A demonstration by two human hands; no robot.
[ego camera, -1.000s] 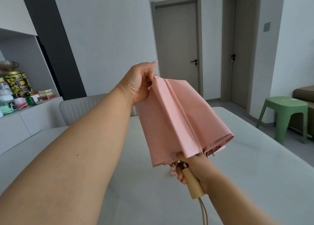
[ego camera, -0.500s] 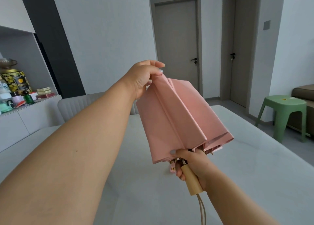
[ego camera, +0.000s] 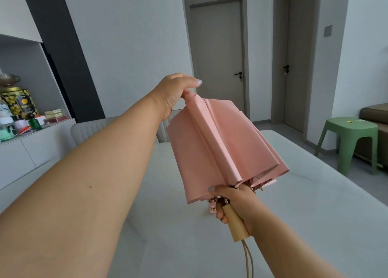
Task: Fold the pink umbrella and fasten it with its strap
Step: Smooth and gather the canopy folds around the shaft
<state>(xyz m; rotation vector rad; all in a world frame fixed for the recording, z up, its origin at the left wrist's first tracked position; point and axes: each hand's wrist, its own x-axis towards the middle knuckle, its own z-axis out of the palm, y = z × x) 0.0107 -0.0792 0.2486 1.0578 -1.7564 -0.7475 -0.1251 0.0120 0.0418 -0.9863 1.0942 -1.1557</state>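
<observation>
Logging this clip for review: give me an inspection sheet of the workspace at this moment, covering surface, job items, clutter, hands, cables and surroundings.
Surface: pale grey table, bare where visible.
Job's things: pink umbrella held above the table, canopy collapsed in loose pleats, not wrapped; small pink strap tab hangs unfastened near the wooden handle.
Clutter: tins, boxes and bottles on the white sideboard at left.
Hands: left hand pinches the umbrella's top tip; right hand grips the handle.
Cables: nothing seen; only a beige wrist cord hangs from the handle.
Surroundings: grey chair beyond the table, green stool, two closed doors.
</observation>
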